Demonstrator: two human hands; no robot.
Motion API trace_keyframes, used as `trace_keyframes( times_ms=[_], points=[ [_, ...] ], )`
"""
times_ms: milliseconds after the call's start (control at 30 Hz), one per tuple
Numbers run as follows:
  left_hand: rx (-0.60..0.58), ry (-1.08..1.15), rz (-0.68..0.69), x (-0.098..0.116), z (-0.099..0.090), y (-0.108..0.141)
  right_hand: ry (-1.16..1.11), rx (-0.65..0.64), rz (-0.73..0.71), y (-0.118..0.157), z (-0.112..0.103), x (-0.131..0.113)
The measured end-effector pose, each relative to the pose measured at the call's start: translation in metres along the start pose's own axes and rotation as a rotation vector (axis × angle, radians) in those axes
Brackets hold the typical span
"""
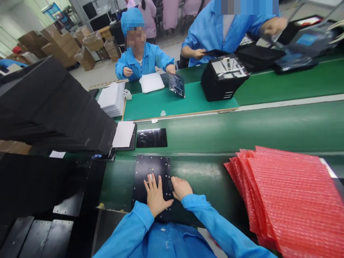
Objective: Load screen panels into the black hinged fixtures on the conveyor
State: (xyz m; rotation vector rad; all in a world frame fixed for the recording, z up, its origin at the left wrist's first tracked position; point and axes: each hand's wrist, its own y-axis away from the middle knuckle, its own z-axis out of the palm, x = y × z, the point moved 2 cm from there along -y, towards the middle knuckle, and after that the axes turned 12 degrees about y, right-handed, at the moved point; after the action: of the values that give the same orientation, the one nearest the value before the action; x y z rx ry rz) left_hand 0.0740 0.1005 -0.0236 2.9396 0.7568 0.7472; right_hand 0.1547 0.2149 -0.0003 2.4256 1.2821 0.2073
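Observation:
A flat black panel (140, 172) with small bright dots along its edges lies on the green work surface in front of me. My left hand (156, 197) rests on it, fingers spread and palm down, just below a small light mark near its middle. At the panel's right edge my right hand (182, 187) is closed, its fingers curled around something dark. What it grips cannot be made out; it could be the panel's edge or a separate dark piece. Beyond the panel lies a shiny black rectangular screen (152, 138).
Red bubble-wrap bags (298, 193) are piled at my right. A tall stack of black foam sheets (56, 107) stands at left, above several dark metal plates (37, 234). White paper (124, 134) lies nearby. Across the green mat (150, 105), two co-workers in blue handle dark flat items.

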Motion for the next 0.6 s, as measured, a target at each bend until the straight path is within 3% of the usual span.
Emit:
trace_keyframes(
  times_ms=[100, 167, 267, 367, 500, 600],
  points=[
    [0.012, 0.082, -0.148, 0.014, -0.015, 0.003, -0.128, -0.112, -0.031, -0.001, 0.002, 0.019],
    [0.004, 0.211, -0.183, 0.008, -0.037, 0.01, -0.207, -0.014, -0.016, 0.001, 0.011, 0.032],
    [0.035, 0.567, -0.162, -0.024, -0.082, 0.022, -0.379, 0.227, 0.02, 0.004, 0.041, 0.034],
    [0.124, 0.918, -0.296, -0.065, -0.117, 0.023, -0.719, 0.311, 0.117, -0.001, 0.08, 0.004],
    [0.112, 1.164, -0.529, -0.085, -0.126, 0.015, -1.032, 0.287, 0.412, -0.018, 0.115, -0.037],
    [0.113, 1.244, -0.555, -0.081, -0.12, 0.011, -1.017, 0.327, 0.415, -0.023, 0.117, -0.037]
  ],
)
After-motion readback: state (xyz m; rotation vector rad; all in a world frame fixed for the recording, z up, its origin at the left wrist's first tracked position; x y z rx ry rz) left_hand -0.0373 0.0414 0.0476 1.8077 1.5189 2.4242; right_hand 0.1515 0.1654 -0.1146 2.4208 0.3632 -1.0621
